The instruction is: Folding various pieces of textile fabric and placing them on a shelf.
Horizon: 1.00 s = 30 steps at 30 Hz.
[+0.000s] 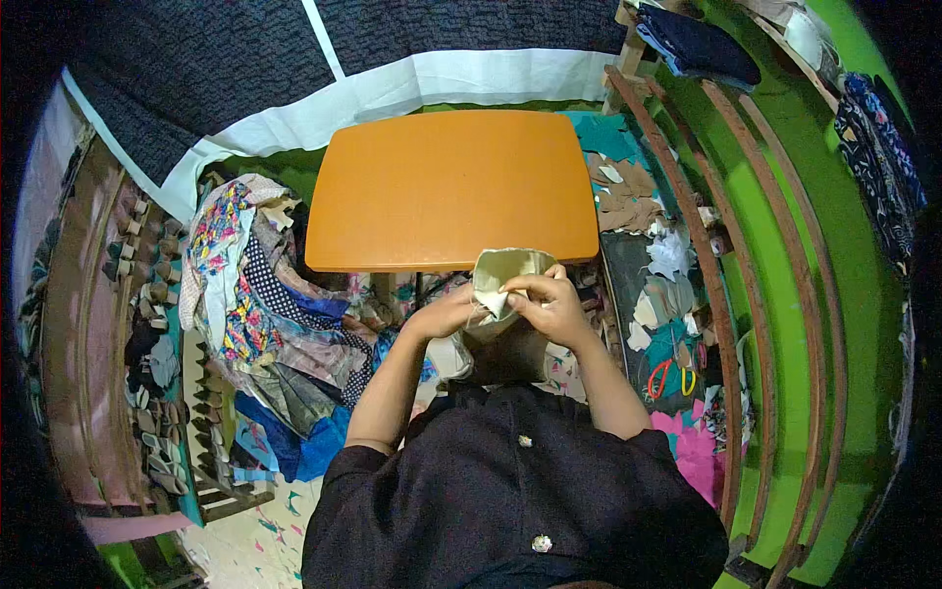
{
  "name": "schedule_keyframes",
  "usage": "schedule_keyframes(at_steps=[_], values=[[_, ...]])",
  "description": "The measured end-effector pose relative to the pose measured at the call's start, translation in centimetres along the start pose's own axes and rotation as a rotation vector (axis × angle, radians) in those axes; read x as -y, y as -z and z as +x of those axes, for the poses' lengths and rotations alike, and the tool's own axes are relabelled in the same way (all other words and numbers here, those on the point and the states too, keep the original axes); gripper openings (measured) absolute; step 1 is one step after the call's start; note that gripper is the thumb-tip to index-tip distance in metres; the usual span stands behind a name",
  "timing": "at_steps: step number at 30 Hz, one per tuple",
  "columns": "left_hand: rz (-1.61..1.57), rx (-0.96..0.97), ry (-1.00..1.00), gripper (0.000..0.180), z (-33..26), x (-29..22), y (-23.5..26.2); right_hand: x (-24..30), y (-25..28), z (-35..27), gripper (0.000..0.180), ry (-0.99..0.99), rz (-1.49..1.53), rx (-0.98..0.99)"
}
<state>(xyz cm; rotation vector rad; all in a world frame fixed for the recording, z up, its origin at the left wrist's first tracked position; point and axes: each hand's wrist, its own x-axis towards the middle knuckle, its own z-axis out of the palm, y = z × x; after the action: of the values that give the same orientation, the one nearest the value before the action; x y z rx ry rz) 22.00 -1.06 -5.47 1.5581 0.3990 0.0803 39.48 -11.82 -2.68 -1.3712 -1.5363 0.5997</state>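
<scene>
Both of my hands are on a cream-coloured cloth piece (512,263), held up in front of my body by the near edge of the orange table. It curves open at the top like a small pouch; its exact kind cannot be made out. My right hand (551,306) is closed, with thumb and forefinger pinching a whitish fold at the front. My left hand (446,312) supports the cloth from the left side, its fingertips partly hidden behind it. Loose threads hang near the left fingers.
An orange table (451,191) stands ahead. A heap of patterned fabrics (250,294) lies to the left. On the right are red-handled scissors (659,379), fabric scraps (669,253) and wooden rails (721,324). Shelves of small shoe-shaped pieces (162,432) line the far left.
</scene>
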Motion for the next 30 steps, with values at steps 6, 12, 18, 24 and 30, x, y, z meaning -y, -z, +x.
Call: schedule_keyframes(at_steps=[6, 12, 18, 24, 30], values=[[0.112, -0.223, -0.411, 0.044, -0.7, -1.6, -0.5, 0.5, -1.1, -0.1, 0.008, 0.071, -0.129, -0.150], [0.021, -0.550, -0.131, 0.034, 0.1, -3.3, -1.5, 0.7, -1.7, -0.3, 0.019, 0.021, -0.127, -0.049], [0.184, -0.649, -0.151, 0.034, 0.3, -1.2, 0.3, -0.1, 0.3, -0.4, 0.029, -0.103, 0.118, 0.143], [0.151, -0.397, 0.078, 0.036, 0.4, -3.3, -1.0, 2.3, 0.8, 0.4, 0.024, 0.031, 0.009, 0.166], [0.021, -0.303, -0.231, 0.027, 0.4, -3.2, -3.0, 1.9, -0.2, 0.1, 0.030, -0.062, 0.182, -0.172]])
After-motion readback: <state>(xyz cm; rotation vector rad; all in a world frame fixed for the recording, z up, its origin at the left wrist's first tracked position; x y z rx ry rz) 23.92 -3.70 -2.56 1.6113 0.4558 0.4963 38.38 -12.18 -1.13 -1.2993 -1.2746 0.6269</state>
